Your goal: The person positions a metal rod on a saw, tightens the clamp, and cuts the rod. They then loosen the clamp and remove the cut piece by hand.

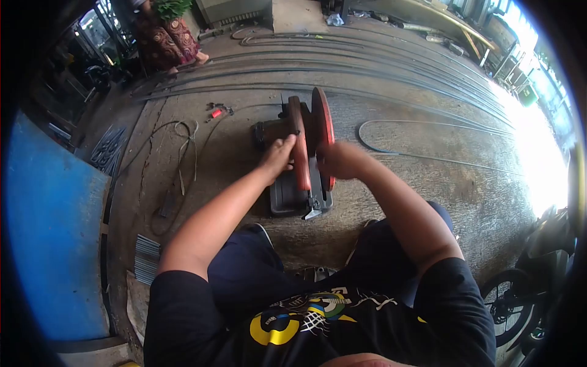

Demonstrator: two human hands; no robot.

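1. Nearest, below the saw, sits a person in a black printed shirt (pixel 306 318), dark-trousered legs parted.
2. Rightward and nearer than the saw stands a motorbike wheel (pixel 507 303); leftward lie short rods (pixel 147 260) in a bundle.
3. On the floor just beyond the feet is the cut-off saw (pixel 287 197), upright on its dark base.
4. At the saw's left, the left hand (pixel 278 160) touches its reddish handle (pixel 302 162); the fingers are partly bent, but whether they pinch, I cannot tell.
5. At its right, the right hand (pixel 336 160) is beside the red-rimmed disc (pixel 323 113), blurred; I cannot tell its finger state.
6. Beyond the saw, long rods (pixel 367 76) cross the floor.
7. Farther, left of it, stands someone in patterned cloth (pixel 166 44).
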